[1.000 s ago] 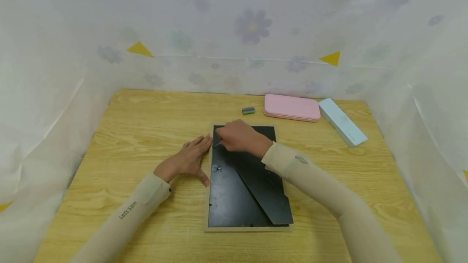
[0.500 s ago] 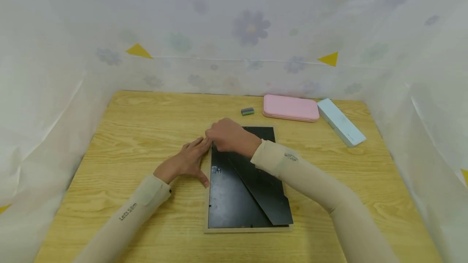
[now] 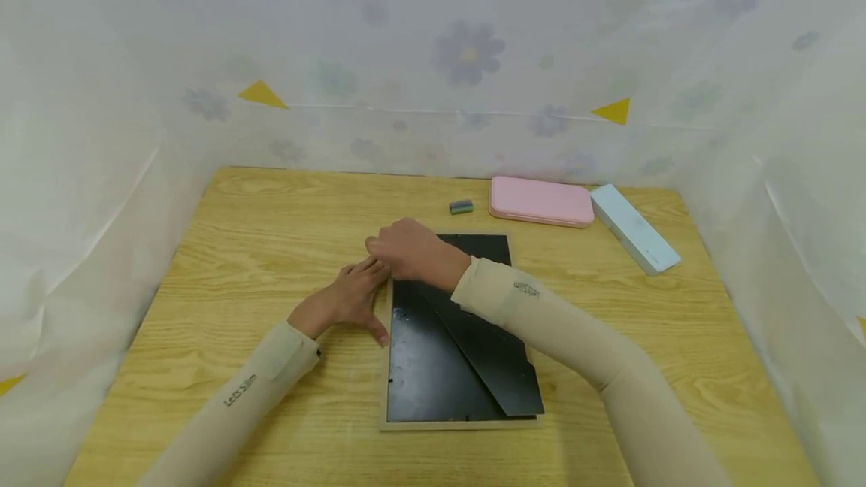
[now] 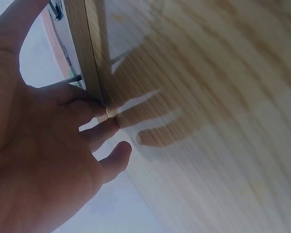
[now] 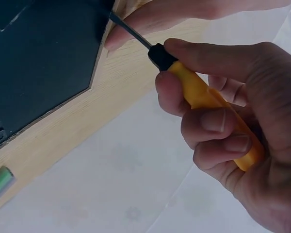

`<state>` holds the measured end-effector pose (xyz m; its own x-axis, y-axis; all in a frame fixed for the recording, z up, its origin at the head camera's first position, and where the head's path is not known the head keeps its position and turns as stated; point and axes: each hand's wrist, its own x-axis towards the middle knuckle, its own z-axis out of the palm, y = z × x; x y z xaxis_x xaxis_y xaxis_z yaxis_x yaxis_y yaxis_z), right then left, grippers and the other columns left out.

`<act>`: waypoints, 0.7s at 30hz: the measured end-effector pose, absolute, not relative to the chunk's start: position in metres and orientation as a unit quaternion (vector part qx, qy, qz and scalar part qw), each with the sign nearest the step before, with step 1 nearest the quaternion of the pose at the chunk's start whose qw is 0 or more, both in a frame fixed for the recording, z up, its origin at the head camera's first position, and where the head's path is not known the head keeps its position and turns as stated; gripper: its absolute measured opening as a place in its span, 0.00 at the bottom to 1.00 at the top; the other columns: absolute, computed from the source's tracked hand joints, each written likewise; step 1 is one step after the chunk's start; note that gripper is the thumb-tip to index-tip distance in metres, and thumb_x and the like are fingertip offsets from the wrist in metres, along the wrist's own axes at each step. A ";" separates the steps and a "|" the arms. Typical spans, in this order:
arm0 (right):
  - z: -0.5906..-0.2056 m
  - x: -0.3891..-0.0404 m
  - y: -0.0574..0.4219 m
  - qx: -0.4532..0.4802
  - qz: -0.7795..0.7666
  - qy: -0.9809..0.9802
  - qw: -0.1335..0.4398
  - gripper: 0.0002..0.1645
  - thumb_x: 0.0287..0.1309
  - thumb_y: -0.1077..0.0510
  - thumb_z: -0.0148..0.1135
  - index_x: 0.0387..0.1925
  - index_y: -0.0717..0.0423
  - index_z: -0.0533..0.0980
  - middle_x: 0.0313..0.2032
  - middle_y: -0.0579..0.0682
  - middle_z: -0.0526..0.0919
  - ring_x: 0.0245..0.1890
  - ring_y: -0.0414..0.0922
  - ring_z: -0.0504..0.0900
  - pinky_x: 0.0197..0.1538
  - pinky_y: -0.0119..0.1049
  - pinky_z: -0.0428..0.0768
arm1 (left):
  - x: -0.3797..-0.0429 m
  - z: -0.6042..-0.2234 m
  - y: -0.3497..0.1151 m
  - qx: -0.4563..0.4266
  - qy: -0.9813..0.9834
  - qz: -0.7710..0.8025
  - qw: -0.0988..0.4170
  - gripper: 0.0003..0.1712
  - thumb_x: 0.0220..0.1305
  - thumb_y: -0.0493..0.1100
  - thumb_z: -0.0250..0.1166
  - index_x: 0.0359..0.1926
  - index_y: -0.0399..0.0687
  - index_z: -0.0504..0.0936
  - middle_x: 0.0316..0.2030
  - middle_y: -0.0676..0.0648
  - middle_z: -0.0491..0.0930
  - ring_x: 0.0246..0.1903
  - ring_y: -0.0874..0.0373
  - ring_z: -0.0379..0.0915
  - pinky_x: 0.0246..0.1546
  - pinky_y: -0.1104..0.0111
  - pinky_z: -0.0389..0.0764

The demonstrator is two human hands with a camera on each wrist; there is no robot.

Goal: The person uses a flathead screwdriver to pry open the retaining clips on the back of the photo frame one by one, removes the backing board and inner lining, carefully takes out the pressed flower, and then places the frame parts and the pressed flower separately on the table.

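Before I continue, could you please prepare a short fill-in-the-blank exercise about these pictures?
1. The yellow-handled tool is in the person's ____ hand.
2. The wooden frame has a ____ back panel.
3. The flat case beside the pale blue box is ____.

Missing words: right; black; pink.

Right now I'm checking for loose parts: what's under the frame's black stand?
Black backing shows along the left edge of the black stand; whatever lies directly beneath is covered and cannot be seen.
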<state>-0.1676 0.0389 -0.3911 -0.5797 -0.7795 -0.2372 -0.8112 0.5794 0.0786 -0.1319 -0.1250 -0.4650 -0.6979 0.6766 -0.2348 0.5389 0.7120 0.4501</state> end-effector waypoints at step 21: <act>-0.388 -0.162 0.021 -0.465 0.110 0.876 0.064 0.12 0.73 0.51 0.56 0.37 0.50 0.82 0.27 0.47 0.82 0.21 0.39 0.73 0.28 0.31 0.69 | -0.130 -0.463 -0.123 0.317 0.906 0.171 0.222 0.76 0.32 0.67 0.83 0.77 0.42 0.55 0.77 0.40 0.53 0.75 0.41 0.46 0.64 0.37 0.56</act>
<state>-0.1624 0.0206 -0.3882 -0.5594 -0.8006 -0.2147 -0.8289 0.5431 0.1342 -0.1301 -0.1226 -0.4630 -0.7009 0.6501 -0.2934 0.4981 0.7406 0.4511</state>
